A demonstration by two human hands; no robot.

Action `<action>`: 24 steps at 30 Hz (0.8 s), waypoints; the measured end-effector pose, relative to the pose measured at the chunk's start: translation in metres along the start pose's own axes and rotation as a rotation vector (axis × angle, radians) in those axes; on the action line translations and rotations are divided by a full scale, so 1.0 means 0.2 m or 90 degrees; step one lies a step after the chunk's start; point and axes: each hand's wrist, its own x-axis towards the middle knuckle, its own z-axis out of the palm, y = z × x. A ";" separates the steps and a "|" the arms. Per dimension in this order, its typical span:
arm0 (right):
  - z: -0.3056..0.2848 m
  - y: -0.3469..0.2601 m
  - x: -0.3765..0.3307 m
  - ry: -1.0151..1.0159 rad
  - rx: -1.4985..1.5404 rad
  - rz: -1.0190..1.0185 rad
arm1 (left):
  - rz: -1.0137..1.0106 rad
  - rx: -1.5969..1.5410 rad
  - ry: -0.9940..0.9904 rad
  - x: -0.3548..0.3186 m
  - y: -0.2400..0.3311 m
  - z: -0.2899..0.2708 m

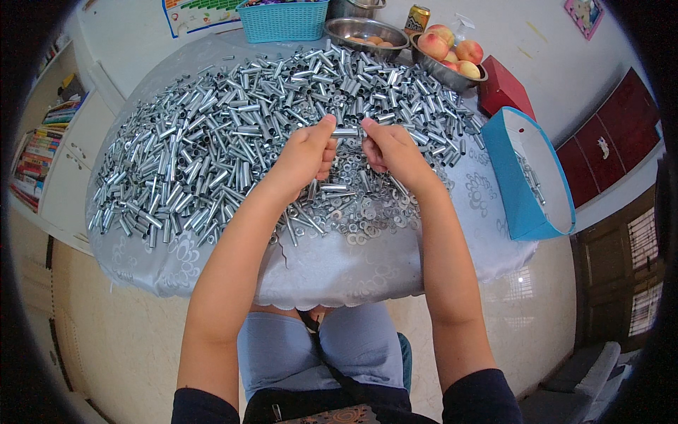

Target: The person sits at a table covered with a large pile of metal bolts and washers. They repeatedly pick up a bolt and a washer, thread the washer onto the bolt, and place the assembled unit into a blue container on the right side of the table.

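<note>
My left hand and my right hand meet over the middle of the table, both pinching one short silver metal tube held level between the fingertips. Under and behind them lies a large heap of the same metal tubes, spread across the pale patterned tablecloth. Just in front of my hands sits a smaller pile of flat metal washers.
A blue box holding a few tubes stands at the table's right edge. At the back are a teal basket, a steel bowl, a bowl of peaches, a drink can and a red box. Bookshelves stand left.
</note>
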 end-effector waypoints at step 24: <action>0.08 -0.03 -0.01 0.109 -0.036 -0.073 | -0.018 -0.010 -0.008 -0.01 0.01 0.02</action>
